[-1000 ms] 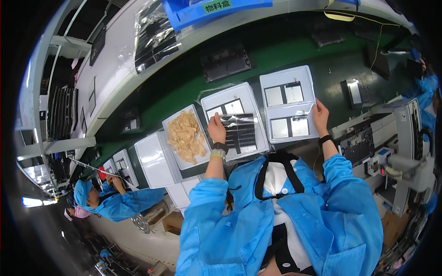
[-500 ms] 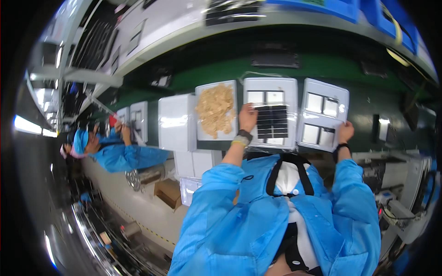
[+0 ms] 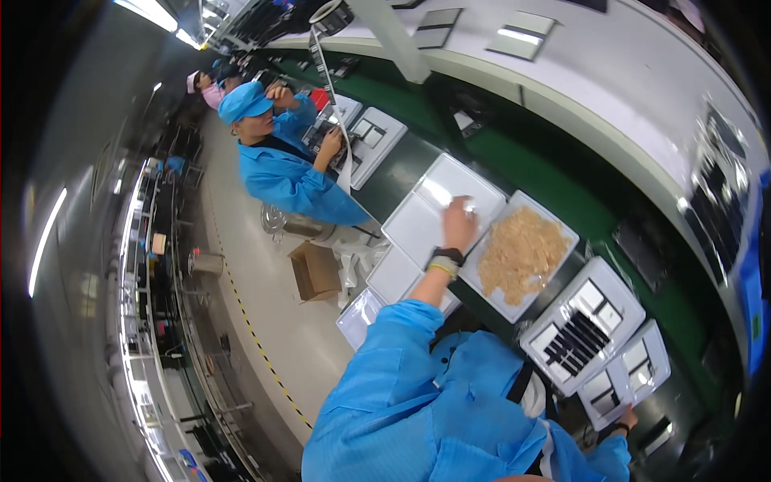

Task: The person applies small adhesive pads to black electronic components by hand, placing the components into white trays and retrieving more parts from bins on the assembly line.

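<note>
My left hand [image 3: 459, 225] is over a pale white tray [image 3: 414, 229] on the left, near its right side. Its fingers are a little blurred but look apart, and nothing shows in them. At the lower right, my right hand [image 3: 629, 417] grips the near edge of a white plastic tray [image 3: 647, 386] holding flat black-and-white panels. Part of that hand is hidden by the tray and sleeve. Beside it lies another white tray [image 3: 622, 325] with similar panels and a row of black strips [image 3: 577, 344]. Between my hands, a white tray carries a heap of tan pieces [image 3: 524, 253].
Across the conveyor [image 3: 554, 173], a raised white shelf [image 3: 610, 72] runs along the far side. On the left a co-worker in blue [image 3: 281, 165] works at trays. An open cardboard box [image 3: 314, 271] sits on the floor near more white trays [image 3: 393, 275].
The view has swung left. My left hand has left the tray with black strips and moved over the pale tray on the left. My right hand stays at the edge of the rightmost tray.
</note>
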The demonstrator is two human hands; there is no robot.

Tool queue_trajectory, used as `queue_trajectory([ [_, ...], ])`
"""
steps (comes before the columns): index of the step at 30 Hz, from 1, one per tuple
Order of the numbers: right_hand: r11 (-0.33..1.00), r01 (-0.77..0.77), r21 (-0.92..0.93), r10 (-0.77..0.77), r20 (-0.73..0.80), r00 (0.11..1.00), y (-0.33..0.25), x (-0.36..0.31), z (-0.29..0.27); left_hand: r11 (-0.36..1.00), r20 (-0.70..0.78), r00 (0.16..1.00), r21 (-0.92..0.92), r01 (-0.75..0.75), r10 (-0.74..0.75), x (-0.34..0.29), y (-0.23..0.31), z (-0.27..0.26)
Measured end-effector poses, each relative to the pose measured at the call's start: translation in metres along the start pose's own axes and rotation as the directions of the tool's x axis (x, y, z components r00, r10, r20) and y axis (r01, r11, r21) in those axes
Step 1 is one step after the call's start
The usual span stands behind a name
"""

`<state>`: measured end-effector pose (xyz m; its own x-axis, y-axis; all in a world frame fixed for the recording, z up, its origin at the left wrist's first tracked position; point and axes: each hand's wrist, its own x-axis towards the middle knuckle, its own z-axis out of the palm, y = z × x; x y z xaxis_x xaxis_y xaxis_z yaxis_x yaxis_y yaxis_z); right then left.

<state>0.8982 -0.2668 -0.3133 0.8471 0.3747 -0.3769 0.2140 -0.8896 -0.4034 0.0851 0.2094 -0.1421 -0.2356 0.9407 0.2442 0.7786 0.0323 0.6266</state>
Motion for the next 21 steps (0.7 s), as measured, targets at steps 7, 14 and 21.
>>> queue_trajectory([
  [7, 0.954, 0.143, -0.264, -0.126, 0.082, 0.989, -0.101, -0.018, 0.015, 0.667, -0.128, 0.835, 0.544, 0.51, -0.534, 0.028, -0.206, -0.099],
  [14, 0.956, 0.285, -0.075, -0.293, -0.151, 0.944, -0.189, -0.067, 0.017, 0.727, -0.26, 0.88, 0.497, 0.475, -0.397, 0.025, -0.18, -0.122],
  [21, 0.675, 0.617, 0.404, -0.613, -0.158, 0.774, -0.263, -0.094, 0.036, 0.816, -0.362, 0.87, 0.35, 0.459, -0.334, -0.073, -0.073, -0.196],
])
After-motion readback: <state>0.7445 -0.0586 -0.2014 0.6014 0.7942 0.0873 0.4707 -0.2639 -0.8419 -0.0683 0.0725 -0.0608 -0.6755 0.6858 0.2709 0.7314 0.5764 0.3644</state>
